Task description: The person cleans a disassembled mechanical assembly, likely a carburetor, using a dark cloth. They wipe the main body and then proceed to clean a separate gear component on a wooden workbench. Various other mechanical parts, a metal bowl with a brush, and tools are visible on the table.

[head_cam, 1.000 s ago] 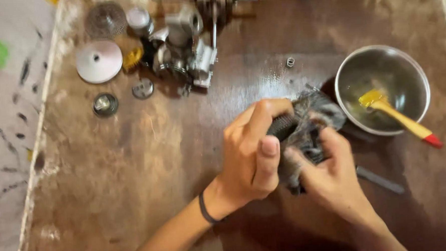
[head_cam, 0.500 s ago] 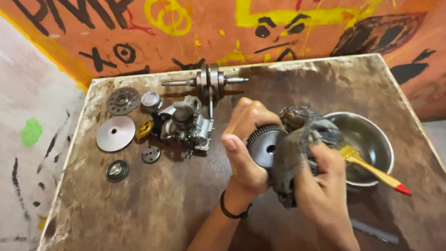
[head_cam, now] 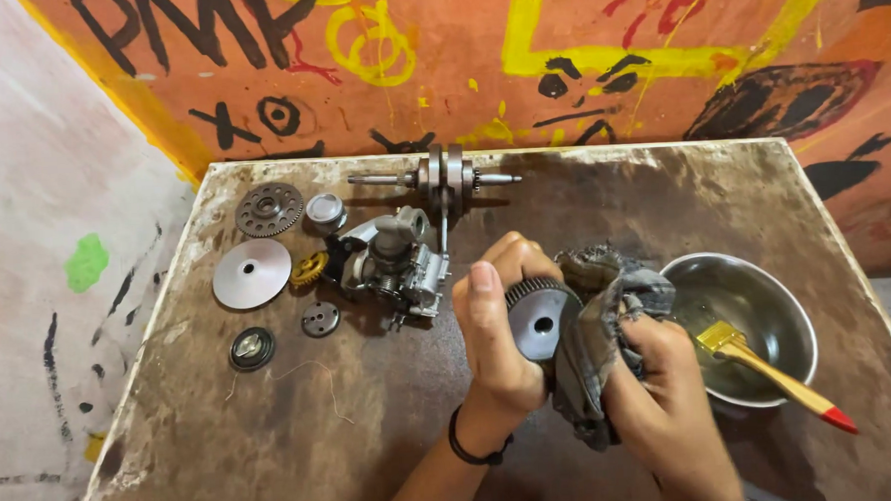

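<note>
L hand (head_cam: 499,328) grips gear (head_cam: 539,322), R hand (head_cam: 662,391) w/ rag (head_cam: 594,334).

Toothed gear (head_cam: 541,316): dull grey metal, smooth face. Rag (head_cam: 595,349): grey cloth, grimy, crumpled. Bowl (head_cam: 784,311): polished steel, glossy. Brush (head_cam: 771,375): wooden handle, yellow bristles. Disc (head_cam: 251,273): satin metal. Bench (head_cam: 273,438): rough, stained, matt brown.

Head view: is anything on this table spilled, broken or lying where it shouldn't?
Nothing stands out. The left hand holds a toothed metal wheel, which the right hand meets with a grey rag. The paintbrush leans in the steel bowl. The other metal parts lie apart on the stained table.
</note>
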